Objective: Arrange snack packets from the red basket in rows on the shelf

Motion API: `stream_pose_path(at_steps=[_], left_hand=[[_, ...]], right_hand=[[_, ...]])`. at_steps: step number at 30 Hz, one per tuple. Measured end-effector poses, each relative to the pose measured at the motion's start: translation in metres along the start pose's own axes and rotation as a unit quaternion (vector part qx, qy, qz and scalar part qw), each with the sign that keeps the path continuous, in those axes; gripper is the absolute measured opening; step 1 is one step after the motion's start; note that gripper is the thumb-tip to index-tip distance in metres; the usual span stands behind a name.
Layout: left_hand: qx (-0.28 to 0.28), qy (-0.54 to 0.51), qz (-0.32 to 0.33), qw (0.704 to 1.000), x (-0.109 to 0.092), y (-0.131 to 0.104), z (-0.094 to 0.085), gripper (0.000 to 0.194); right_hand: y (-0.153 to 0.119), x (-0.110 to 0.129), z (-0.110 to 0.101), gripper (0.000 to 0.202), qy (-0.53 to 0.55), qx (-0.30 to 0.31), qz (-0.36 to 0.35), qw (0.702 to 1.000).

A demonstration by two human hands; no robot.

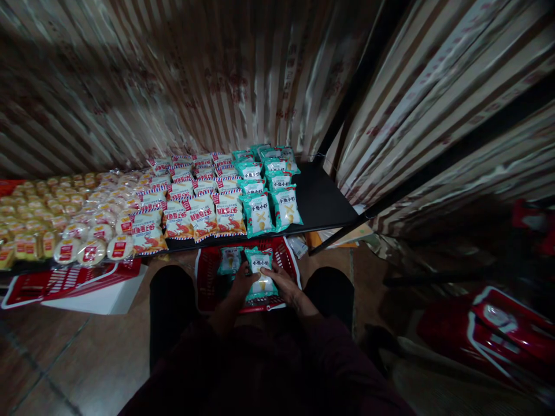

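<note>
Between both hands I hold a teal and white snack bag (261, 263) upright, its printed front towards me. My left hand (243, 284) grips its left side, and my right hand (281, 281) closes on its right side with the thumb over the front. Below them is a red shopping basket (207, 292) between my knees, where another teal snack bag (230, 260) lies at the left. Just beyond, the same kind of teal bags (260, 212) stand in two columns on a black shelf (325, 199).
Left of the teal bags are rows of red and white snack bags (203, 215), then round wrapped pastries (92, 251) and small yellow packs (26, 245). A dark metal post (353, 98) rises at the shelf's right. A red bag-like object (498, 323) sits at lower right. Striped curtains hang behind.
</note>
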State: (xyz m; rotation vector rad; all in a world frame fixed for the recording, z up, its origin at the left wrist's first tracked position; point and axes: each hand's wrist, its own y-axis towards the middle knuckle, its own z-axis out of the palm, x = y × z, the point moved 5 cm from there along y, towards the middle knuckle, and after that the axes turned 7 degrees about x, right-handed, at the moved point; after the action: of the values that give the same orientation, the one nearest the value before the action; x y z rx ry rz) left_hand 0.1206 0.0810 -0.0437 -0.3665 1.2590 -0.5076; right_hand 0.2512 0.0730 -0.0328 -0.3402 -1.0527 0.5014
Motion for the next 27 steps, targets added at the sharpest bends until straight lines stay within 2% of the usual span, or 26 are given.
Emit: stream_pose_path(at_steps=[7,15,23,27], left_hand=[[-0.006,-0.011,-0.019,1.000,-0.003,-0.003,0.006,0.044],[-0.028,0.009,-0.028,0.999,-0.008,-0.005,0.002,0.043],[-0.066,0.113,0.001,0.991,-0.018,-0.009,-0.001,0.023],[-0.101,0.183,0.038,0.977,-0.029,-0.016,-0.003,0.023]], right_hand=[[0.000,0.000,-0.003,0.065,0.007,0.008,-0.013,1.000],[-0.012,0.009,0.008,0.066,0.014,0.052,-0.003,0.999],[-0.018,0.005,0.009,0.067,0.017,0.044,-0.001,0.999],[-0.023,0.004,0.013,0.060,0.030,0.016,-0.004,0.999]])
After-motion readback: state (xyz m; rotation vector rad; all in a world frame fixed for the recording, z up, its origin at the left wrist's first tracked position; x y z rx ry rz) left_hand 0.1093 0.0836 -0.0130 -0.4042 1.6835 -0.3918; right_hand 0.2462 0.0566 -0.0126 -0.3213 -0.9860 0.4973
